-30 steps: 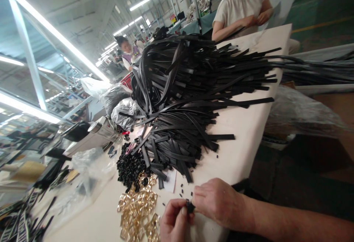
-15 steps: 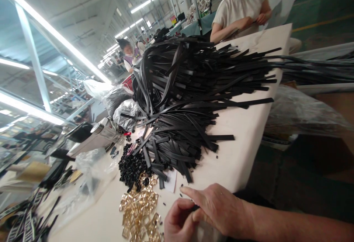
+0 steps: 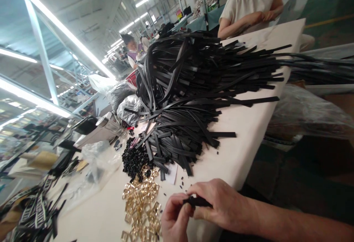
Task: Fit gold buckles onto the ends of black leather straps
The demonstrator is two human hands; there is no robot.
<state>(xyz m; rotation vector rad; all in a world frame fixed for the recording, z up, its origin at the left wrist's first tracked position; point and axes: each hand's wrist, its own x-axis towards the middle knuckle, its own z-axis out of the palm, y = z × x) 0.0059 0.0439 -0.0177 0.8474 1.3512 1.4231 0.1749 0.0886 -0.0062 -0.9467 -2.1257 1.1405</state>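
Low in the head view, my left hand (image 3: 174, 220) and my right hand (image 3: 221, 203) meet over the table's near edge. Both pinch a small black strap piece (image 3: 197, 201) that runs between their fingertips. Just left of the hands lies a heap of gold metal buckles (image 3: 141, 207). Beyond it sits a pile of small black loops (image 3: 134, 158). A big heap of black straps (image 3: 193, 87) covers the middle of the white table (image 3: 243, 138).
Clear plastic bags (image 3: 95, 164) and a metal box (image 3: 102, 131) lie at the left. A person in a light shirt (image 3: 249, 9) sits at the table's far end; another person (image 3: 132, 52) is farther back. A plastic-covered bin (image 3: 301, 116) stands right of the table.
The camera shifted slightly. My hands turned the black piece, and it now shows stretched between the fingertips of both hands instead of being hidden under my right hand.
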